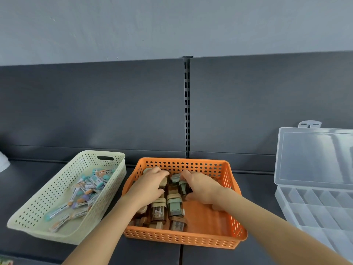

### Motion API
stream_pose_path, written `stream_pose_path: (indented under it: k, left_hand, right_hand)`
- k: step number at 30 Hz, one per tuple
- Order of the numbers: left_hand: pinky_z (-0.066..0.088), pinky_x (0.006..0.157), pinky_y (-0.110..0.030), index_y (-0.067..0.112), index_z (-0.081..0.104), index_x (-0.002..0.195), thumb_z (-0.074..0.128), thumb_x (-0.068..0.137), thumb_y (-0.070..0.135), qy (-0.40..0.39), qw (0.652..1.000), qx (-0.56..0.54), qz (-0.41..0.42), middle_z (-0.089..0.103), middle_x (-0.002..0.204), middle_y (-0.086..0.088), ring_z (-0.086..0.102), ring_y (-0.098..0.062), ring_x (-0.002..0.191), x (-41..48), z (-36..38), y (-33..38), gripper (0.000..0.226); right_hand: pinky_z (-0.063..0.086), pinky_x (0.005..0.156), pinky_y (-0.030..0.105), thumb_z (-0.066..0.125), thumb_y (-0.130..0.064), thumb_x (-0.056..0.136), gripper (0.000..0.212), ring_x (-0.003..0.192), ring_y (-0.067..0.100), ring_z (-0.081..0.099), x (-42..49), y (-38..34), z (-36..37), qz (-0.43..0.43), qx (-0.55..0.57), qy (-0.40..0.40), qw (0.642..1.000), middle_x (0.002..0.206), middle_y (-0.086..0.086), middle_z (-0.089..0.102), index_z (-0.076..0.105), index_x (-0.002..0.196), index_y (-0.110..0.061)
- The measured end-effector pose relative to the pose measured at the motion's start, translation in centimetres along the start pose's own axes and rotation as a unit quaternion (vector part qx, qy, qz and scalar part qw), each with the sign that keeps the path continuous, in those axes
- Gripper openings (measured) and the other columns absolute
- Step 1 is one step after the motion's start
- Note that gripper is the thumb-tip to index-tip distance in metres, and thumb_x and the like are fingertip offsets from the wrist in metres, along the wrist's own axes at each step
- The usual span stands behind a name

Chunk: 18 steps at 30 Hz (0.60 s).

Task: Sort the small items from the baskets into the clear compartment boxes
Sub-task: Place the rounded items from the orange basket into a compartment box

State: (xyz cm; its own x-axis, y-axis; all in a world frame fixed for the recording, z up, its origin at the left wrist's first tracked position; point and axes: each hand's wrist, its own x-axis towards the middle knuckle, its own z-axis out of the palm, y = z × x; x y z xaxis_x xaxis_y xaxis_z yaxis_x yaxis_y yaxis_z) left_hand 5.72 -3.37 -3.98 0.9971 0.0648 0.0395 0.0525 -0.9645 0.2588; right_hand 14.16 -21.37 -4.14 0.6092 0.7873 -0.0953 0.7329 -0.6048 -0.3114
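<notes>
Head view: both hands reach into the orange basket [183,239]. The left hand [148,185] curls over small items [174,207]; the right hand [202,189] pinches one. The open, unfilled box [313,197] lies right. Best lift each item cleanly, one kind per compartment.

No text I can read anywhere. The small tubes [80,196] in the cream basket [38,205] at 9 o'clock carry printed labels, too blurred to make out. The brown cases [157,211] in the orange basket [181,239] at 6 o'clock show pale motifs, no legible characters.
</notes>
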Motion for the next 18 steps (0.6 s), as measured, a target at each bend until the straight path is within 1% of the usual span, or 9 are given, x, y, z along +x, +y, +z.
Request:
stream_pose_path:
  k: [6,8,11,14,16,18]
  left_hand:
    - [0.043,0.100,-0.024,0.028,0.042,0.141,0.061,0.090,0.016,-0.001,1.000,0.009,0.009,0.040,0.138,0.011,0.041,-0.008,0.125,0.1,0.1,-0.1,0.056]
    - [0.043,0.099,-0.024,0.028,0.042,0.140,0.062,0.090,0.017,-0.001,1.000,0.006,0.009,0.041,0.138,0.012,0.042,-0.007,0.124,0.1,0.1,0.0,0.055]
    - [0.041,0.096,-0.021,0.027,0.042,0.141,0.061,0.091,0.025,0.010,1.000,-0.010,0.014,0.041,0.136,0.013,0.042,-0.006,0.122,0.2,0.0,0.7,0.054]
    - [0.042,0.090,-0.020,0.025,0.040,0.143,0.058,0.092,0.029,0.017,0.999,-0.017,0.025,0.042,0.136,0.011,0.045,-0.006,0.117,0.8,-0.1,1.6,0.053]
    - [0.044,0.094,-0.024,0.024,0.037,0.144,0.057,0.093,0.032,0.010,1.000,-0.003,0.029,0.040,0.140,0.008,0.044,-0.009,0.122,1.4,0.0,2.1,0.056]
    - [0.044,0.100,-0.029,0.021,0.035,0.145,0.057,0.093,0.034,-0.001,0.999,0.023,0.030,0.041,0.142,0.004,0.042,-0.013,0.128,2.1,0.3,2.7,0.058]
  right_hand:
    - [0.050,0.088,0.035,0.073,-0.020,0.081,0.051,0.105,0.022,0.055,-0.4,0.8,-0.8,-0.014,0.034,0.032,0.999,0.118,0.002,0.056,0.050,0.126,-0.018]
    - [0.050,0.087,0.030,0.074,-0.021,0.080,0.048,0.103,0.017,0.056,-0.8,1.1,-1.4,-0.009,0.073,0.057,0.996,0.116,-0.001,0.058,0.054,0.123,-0.019]
    - [0.053,0.080,0.024,0.075,-0.020,0.079,0.046,0.094,0.012,0.061,-1.7,1.5,-2.6,0.021,0.159,0.099,0.982,0.110,-0.007,0.061,0.056,0.121,-0.021]
    - [0.053,0.079,0.019,0.077,-0.020,0.078,0.052,0.097,0.009,0.060,-2.6,2.2,-3.5,0.038,0.204,0.124,0.970,0.110,-0.012,0.059,0.054,0.124,-0.024]
    - [0.051,0.081,0.018,0.077,-0.019,0.077,0.052,0.100,0.008,0.059,-3.2,2.4,-3.8,0.044,0.215,0.130,0.967,0.111,-0.011,0.059,0.054,0.124,-0.025]
    - [0.051,0.084,0.021,0.078,-0.019,0.076,0.052,0.101,0.008,0.059,-3.7,2.8,-3.9,0.050,0.230,0.136,0.962,0.111,-0.011,0.060,0.055,0.123,-0.026]
